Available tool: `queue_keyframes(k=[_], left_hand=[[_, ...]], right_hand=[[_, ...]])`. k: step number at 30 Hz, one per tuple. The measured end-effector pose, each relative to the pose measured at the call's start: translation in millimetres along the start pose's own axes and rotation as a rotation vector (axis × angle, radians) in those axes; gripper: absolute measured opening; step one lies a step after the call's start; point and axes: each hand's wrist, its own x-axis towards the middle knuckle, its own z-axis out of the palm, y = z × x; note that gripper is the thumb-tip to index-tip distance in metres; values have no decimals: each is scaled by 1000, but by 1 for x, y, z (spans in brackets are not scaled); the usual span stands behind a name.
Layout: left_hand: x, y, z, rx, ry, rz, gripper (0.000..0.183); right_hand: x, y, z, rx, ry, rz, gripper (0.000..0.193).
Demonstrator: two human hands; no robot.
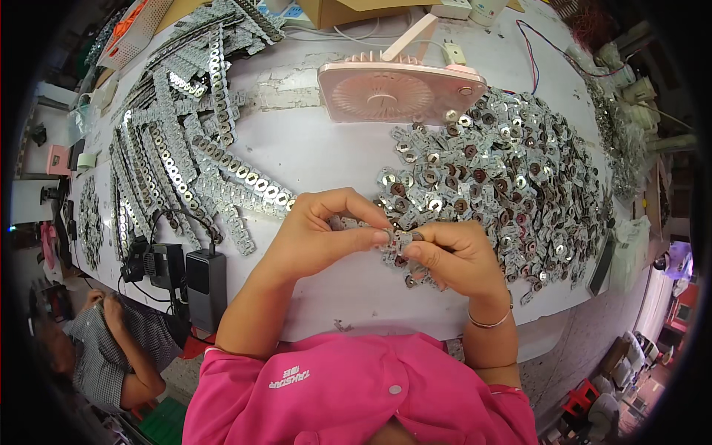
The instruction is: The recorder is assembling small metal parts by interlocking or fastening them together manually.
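Observation:
Over the near middle of the table, my left hand and my right hand meet fingertip to fingertip. Between them is a small silvery metal part, pinched by thumb and forefinger from both sides. Its exact shape is partly hidden by the fingers. A strip of linked metal parts reaches in from the left and passes behind my left hand; whether it joins the held part I cannot tell. Right beside my right hand spreads a large heap of loose metal parts, many with round shiny or brown discs.
A pink fan stands behind my hands at the heap's edge. More metal strips pile up at the left. A black box-shaped device with cables stands at the near left edge. Another person sits beyond it.

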Motion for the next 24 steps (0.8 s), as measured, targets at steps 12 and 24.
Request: queue_keyframes(k=[12, 24], left_hand=[[2, 3, 23, 385, 143, 518, 19], [8, -8, 25, 539, 192, 692, 22]], right_hand=[[3, 13, 22, 56, 296, -152, 19], [4, 10, 30, 355, 332, -71, 18]])
